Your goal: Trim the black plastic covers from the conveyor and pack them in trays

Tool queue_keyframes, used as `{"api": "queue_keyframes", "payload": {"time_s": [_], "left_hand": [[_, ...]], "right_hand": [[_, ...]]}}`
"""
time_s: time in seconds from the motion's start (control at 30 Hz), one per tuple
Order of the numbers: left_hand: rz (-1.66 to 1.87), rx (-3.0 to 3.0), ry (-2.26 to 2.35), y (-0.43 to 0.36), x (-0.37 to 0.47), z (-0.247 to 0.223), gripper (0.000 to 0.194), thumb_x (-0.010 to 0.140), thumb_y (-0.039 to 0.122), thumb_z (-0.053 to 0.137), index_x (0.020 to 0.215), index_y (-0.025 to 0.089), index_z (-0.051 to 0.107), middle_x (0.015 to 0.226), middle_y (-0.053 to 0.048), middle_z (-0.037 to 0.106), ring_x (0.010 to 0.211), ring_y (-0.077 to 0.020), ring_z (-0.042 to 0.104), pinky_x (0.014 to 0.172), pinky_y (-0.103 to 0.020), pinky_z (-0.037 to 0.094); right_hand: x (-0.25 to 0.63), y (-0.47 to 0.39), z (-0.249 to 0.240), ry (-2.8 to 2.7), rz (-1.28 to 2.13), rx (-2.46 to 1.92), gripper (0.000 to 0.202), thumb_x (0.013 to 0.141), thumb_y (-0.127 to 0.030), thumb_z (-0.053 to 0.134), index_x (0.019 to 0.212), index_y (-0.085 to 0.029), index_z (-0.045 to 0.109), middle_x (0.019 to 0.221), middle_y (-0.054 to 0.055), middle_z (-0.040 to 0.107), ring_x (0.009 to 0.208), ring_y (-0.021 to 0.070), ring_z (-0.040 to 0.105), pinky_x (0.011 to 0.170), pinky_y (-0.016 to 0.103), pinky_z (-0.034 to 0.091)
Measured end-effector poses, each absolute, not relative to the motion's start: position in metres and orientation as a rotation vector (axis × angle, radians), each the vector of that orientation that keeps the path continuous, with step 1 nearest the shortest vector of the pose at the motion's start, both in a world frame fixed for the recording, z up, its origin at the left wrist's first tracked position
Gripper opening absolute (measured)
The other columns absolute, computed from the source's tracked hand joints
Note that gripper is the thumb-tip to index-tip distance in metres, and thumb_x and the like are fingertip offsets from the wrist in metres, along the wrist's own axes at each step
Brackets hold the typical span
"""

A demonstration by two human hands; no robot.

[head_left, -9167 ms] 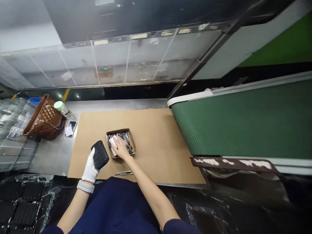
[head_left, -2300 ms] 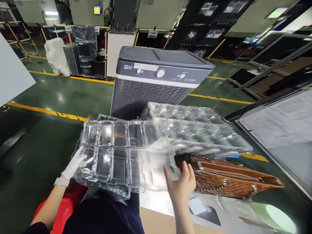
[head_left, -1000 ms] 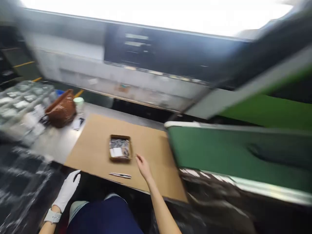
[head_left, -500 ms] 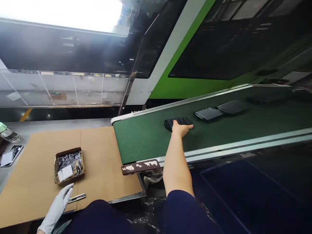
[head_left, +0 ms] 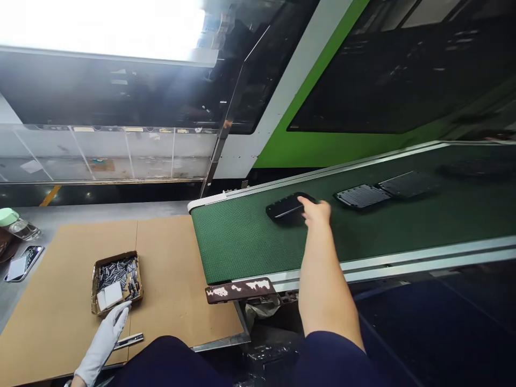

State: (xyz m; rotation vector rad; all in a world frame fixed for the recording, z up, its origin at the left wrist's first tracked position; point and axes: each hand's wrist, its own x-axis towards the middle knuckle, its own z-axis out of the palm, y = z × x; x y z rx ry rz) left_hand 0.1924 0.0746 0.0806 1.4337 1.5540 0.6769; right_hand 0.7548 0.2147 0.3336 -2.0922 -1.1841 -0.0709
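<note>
My bare right hand [head_left: 316, 212] grips the right end of a black plastic part [head_left: 287, 206] over the green conveyor belt [head_left: 237, 236]. The part is tilted, with its smooth dark side showing. My left hand [head_left: 105, 336], in a white glove, lies at the front of the cardboard sheet with fingers stretched and a gap by the thumb. Right by it is a utility knife [head_left: 129, 341], partly covered by the hand. Just beyond its fingertips stands a shallow cardboard box [head_left: 141, 287] of small metal pieces [head_left: 116, 273] and white paper pads [head_left: 109, 295].
Farther up the belt lie a ribbed black part [head_left: 362, 196] and a flat dark one [head_left: 409, 184]. Metal rails [head_left: 427, 262] edge the conveyor. On the left of the table are a phone [head_left: 24, 263] and a bottle with a green cap [head_left: 20, 226]. Cardboard [head_left: 173, 279] covers the tabletop.
My right hand has closed on the end of the black part and tipped it, so its smooth side shows instead of the ridged one. My left hand stays beside the knife. The view has shifted slightly.
</note>
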Motion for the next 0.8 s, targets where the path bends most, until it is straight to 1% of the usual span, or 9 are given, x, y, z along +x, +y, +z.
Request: {"api": "queue_keyframes", "payload": {"time_s": [0.13,0.23,0.3,0.37,0.43,0.5,0.57,0.67,0.8], "left_hand": [[0.768,1.068,1.263,0.084,0.225,0.125,0.059,0.069,0.062,0.058,0.108,0.018,0.064,0.114,-0.015,0.065,0.108,-0.0301,0.06,0.104,-0.047,0.038],[0.914,0.519,0.67,0.096,0.256,0.179,0.063,0.078,0.06,0.053,0.128,0.022,0.05,0.134,-0.013,0.052,0.119,-0.0276,0.053,0.104,-0.048,0.035],[0.941,0.294,0.431,0.104,0.263,0.206,0.062,0.079,0.059,0.052,0.123,0.015,0.054,0.125,-0.015,0.059,0.118,-0.0275,0.054,0.106,-0.046,0.033],[0.92,0.145,0.334,0.108,0.255,0.222,0.056,0.077,0.053,0.055,0.114,0.01,0.06,0.112,-0.013,0.066,0.108,-0.0243,0.059,0.107,-0.04,0.033],[0.927,0.086,0.31,0.106,0.238,0.229,0.051,0.074,0.045,0.059,0.109,0.009,0.062,0.103,-0.011,0.069,0.101,-0.0228,0.063,0.104,-0.037,0.036],[0.989,0.083,0.315,0.102,0.219,0.234,0.05,0.071,0.038,0.06,0.113,0.01,0.061,0.104,-0.01,0.068,0.098,-0.0224,0.063,0.1,-0.037,0.04],[1.068,0.087,0.319,0.099,0.204,0.238,0.052,0.07,0.033,0.058,0.119,0.014,0.057,0.106,-0.008,0.067,0.094,-0.021,0.064,0.094,-0.037,0.044],[1.124,0.1,0.345,0.1,0.189,0.24,0.055,0.067,0.028,0.058,0.122,0.017,0.055,0.097,-0.006,0.069,0.085,-0.0199,0.066,0.09,-0.039,0.047],[1.147,0.198,0.471,0.102,0.174,0.233,0.053,0.065,0.027,0.06,0.115,0.014,0.06,0.091,-0.008,0.07,0.091,-0.0261,0.065,0.093,-0.043,0.046]], "right_hand": [[0.646,0.203,0.309,-1.326,0.106,-1.869,0.036,0.087,-0.024,0.043,0.121,-0.014,0.048,0.106,0.013,0.065,0.088,0.0174,0.063,0.072,0.031,0.052],[0.525,0.159,0.262,-1.737,0.142,-1.187,0.034,0.086,-0.024,0.05,0.12,-0.024,0.053,0.113,0.008,0.065,0.098,0.017,0.063,0.086,0.034,0.051],[0.457,0.121,0.234,-2.222,0.171,-0.705,0.032,0.087,-0.017,0.049,0.114,-0.032,0.058,0.106,0.0,0.069,0.097,0.0121,0.063,0.1,0.034,0.042],[0.41,0.09,0.214,-2.327,0.173,-0.581,0.031,0.087,-0.018,0.052,0.113,-0.032,0.06,0.108,-0.001,0.07,0.106,0.0124,0.06,0.108,0.034,0.033],[0.383,0.072,0.201,-2.252,0.196,-0.659,0.032,0.085,-0.021,0.057,0.115,-0.034,0.06,0.119,-0.001,0.065,0.118,0.0152,0.053,0.113,0.038,0.025],[0.363,0.066,0.194,-2.059,0.332,-0.846,0.044,0.082,-0.027,0.063,0.124,-0.037,0.054,0.138,0.001,0.05,0.13,0.021,0.041,0.114,0.044,0.023],[0.342,0.066,0.191,-1.805,0.638,-1.025,0.068,0.078,-0.035,0.067,0.139,-0.037,0.036,0.149,0.004,0.033,0.136,0.0257,0.032,0.11,0.047,0.03],[0.306,0.068,0.19,-1.439,1.143,-1.072,0.086,0.082,-0.043,0.061,0.148,-0.03,0.008,0.148,0.011,0.033,0.133,0.0242,0.037,0.105,0.044,0.04],[0.272,0.076,0.188,-1.224,1.336,-1.073,0.084,0.081,-0.044,0.061,0.147,-0.028,0.012,0.151,0.009,0.028,0.137,0.022,0.031,0.111,0.042,0.03]]}}
